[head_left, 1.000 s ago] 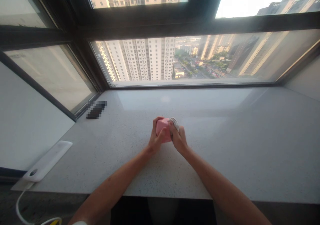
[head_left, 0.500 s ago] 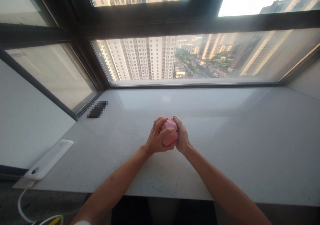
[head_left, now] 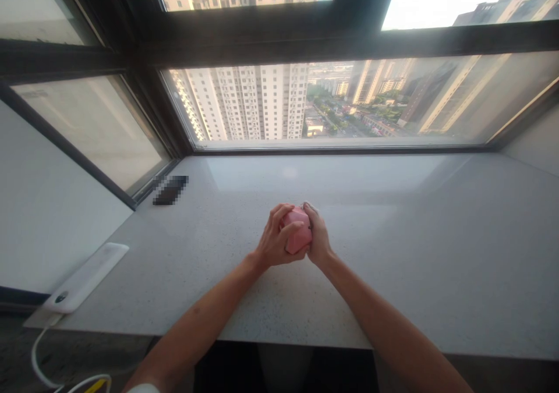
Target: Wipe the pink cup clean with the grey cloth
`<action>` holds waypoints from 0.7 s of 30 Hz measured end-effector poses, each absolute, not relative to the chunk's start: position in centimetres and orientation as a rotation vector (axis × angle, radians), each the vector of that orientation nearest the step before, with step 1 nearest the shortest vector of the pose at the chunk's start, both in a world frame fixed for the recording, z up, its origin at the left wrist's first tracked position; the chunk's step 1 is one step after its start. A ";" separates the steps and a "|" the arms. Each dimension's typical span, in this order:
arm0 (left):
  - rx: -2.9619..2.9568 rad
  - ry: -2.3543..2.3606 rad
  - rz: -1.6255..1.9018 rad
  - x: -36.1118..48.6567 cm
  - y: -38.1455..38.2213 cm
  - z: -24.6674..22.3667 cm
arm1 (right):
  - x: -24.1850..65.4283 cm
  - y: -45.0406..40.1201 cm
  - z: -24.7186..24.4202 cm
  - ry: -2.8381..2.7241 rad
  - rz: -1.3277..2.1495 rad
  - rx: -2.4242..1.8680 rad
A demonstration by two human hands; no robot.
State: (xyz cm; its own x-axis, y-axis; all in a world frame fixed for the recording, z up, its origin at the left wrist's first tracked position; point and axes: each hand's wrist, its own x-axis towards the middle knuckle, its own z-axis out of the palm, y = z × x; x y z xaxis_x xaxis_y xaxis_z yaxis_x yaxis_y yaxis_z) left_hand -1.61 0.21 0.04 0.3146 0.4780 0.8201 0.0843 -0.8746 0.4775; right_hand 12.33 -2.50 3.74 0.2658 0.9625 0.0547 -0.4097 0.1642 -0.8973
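**Head view: pink block (head_left: 299,231) gripped in both hands, over the stone counter (head_left: 393,276).**
Left hand (head_left: 277,239) fingers wrapped across the block's front, right hand (head_left: 318,236) fingers closed on its right side; block mostly covered. Nothing between hands and block. Blurred dark slab (head_left: 170,190) and white plastic bar (head_left: 85,278) lie well left, window (head_left: 323,102) ahead.

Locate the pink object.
In the head view, the pink object sits centre, clasped between the left hand and right hand, over the speckled stone countertop.
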 end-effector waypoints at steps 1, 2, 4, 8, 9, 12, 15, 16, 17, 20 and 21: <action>2.234 0.494 1.561 -1.6 0.3 0.1 | 12.2 -2.5 3.9 -0.739 1.140 -0.891; 2.157 0.506 1.542 -1.6 0.3 0.2 | 12.1 -2.6 3.9 -0.740 1.136 -0.886; 1.896 0.552 1.504 -1.2 -0.1 0.4 | 12.3 -3.0 3.7 -0.794 1.073 -0.920; 1.461 0.601 1.329 -0.4 -1.2 0.6 | 13.3 -3.7 2.9 -1.117 0.954 -0.981; 1.420 0.618 1.302 -0.4 -1.3 0.5 | 13.5 -3.7 2.8 -1.178 0.943 -0.989; 1.649 0.654 1.433 -1.0 -0.9 0.1 | 13.3 -3.2 3.1 -1.071 0.991 -1.006; 2.180 0.545 1.578 -1.8 0.2 -0.1 | 12.5 -2.5 3.7 -0.772 1.143 -0.932; 2.278 0.502 1.572 -1.9 0.4 -0.1 | 12.3 -2.5 3.9 -0.715 1.184 -0.902; 2.291 0.481 1.558 -1.9 0.5 0.0 | 12.1 -2.5 4.0 -0.691 1.206 -0.885; 1.927 0.537 1.472 -1.4 0.2 0.3 | 12.3 -3.0 3.7 -0.777 1.143 -0.922; 1.769 0.558 1.412 -1.2 -0.1 0.4 | 12.5 -3.2 3.5 -0.840 1.108 -0.949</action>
